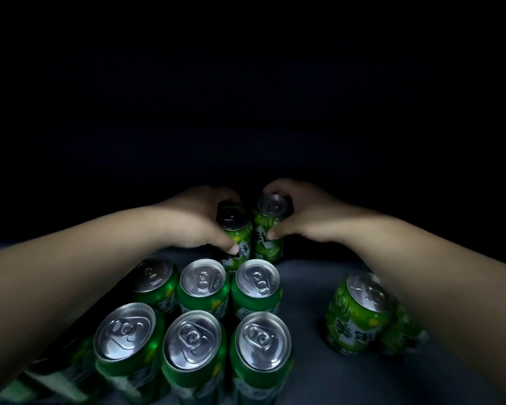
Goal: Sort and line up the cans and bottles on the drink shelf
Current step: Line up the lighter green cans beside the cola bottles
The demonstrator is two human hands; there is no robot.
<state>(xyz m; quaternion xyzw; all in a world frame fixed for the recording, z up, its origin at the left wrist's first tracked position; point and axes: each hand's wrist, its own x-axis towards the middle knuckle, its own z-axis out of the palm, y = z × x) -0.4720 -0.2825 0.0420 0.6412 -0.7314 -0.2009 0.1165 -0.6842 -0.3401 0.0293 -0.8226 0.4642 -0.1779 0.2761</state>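
A black, unlit background [251, 83] fills the whole upper half of the view, from 9 o'clock through 12 to 3 o'clock; what lies there is too dark to tell.

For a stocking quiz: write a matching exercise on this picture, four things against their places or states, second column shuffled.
1 left hand
2 right hand
3 six-can block
4 right-side can

A grips right rear can
B two rows of three
C apart, by the right forearm
D grips left rear can

Pairs: 1-D; 2-A; 3-B; 4-C
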